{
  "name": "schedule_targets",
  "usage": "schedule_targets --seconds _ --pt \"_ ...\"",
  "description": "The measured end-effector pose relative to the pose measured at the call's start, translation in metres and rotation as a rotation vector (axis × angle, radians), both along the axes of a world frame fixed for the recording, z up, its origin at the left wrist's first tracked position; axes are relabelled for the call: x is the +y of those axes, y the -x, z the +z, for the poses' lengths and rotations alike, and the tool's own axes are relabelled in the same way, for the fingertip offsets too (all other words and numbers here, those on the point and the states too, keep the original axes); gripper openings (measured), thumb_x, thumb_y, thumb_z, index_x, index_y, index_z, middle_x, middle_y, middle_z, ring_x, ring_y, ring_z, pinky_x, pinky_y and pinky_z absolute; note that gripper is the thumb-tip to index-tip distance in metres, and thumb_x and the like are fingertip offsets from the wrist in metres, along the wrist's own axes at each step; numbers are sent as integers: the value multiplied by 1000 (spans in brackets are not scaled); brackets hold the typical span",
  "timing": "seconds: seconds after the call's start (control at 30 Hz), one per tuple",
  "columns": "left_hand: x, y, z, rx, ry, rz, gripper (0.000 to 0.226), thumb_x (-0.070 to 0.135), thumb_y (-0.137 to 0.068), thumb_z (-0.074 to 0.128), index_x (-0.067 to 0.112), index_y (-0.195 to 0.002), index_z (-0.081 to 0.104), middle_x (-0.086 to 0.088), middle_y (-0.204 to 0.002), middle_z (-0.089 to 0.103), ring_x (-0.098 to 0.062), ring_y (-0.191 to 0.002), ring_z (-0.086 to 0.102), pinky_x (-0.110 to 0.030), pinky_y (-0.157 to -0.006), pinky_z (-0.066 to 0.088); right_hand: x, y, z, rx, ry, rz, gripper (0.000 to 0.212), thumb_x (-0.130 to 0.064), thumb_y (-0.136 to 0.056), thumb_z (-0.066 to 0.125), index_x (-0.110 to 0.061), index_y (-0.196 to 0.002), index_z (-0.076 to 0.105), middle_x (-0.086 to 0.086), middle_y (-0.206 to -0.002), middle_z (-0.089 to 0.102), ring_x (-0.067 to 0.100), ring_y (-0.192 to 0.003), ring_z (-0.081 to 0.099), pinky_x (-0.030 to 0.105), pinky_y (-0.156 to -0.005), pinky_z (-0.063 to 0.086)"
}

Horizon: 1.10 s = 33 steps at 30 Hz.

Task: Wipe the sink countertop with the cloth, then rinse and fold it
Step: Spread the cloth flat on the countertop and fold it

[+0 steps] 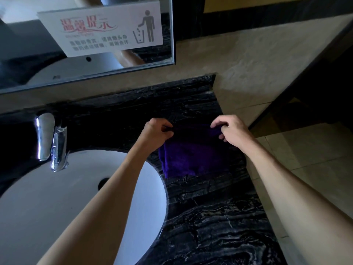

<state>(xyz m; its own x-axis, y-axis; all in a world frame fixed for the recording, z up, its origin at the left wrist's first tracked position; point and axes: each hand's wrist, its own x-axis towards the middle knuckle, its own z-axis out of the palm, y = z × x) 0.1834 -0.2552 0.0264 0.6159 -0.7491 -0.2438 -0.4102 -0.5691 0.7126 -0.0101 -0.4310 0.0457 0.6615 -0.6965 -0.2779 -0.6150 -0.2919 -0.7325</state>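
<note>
A purple cloth (189, 159) lies on the black marble countertop (210, 217), right of the white sink basin (47, 207). My left hand (156, 131) pinches the cloth's far left corner. My right hand (229, 129) pinches its far right corner. Both hands hold that far edge a little above the counter, while the near part of the cloth rests flat. Its near edge lies close to the basin's right rim.
A chrome faucet (51, 140) stands behind the basin at the left. A mirror (86, 69) with a white notice sign (107, 27) hangs on the back wall. The counter ends at the right against a beige tiled wall (257, 64), with tiled floor (305, 159) beyond.
</note>
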Motion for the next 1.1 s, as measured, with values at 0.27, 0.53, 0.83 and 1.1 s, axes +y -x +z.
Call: schedule_targets --seconds 0.27,0.53,0.83,1.1 --pt "-14 4 -1 -103 -30 31 25 13 -85 79 13 -109 72 -10 -105 68 -22 -88 65 -29 -77 52 -7 -1 1 70 -18 125 22 -2 -89 62 -19 -95 74 -6 -89 68 9 -69 61 12 -57 44" --pt "-7 17 4 -209 36 12 14 9 -88 73 12 -96 63 -2 -99 59 -23 -90 59 -45 -79 54 -1 13 6 -50 54 3 10 -7 -94 64 -11 -86 69 -4 -73 63 12 -68 59 29 -68 50" --pt "109 118 47 -375 363 -38 20 22 -82 73 18 -101 75 16 -85 64 -13 -79 52 -28 -67 45 73 111 38 -394 -137 -104 6 8 -92 65 6 -86 64 18 -97 63 26 -76 70 29 -70 61" --pt "211 240 -15 -239 259 -179 10 26 -84 75 29 -91 70 21 -99 59 -11 -86 55 -32 -66 53 191 229 -16 -151 -6 -235 50 15 -78 72 -32 -85 59 -4 -86 64 10 -79 62 16 -72 48"
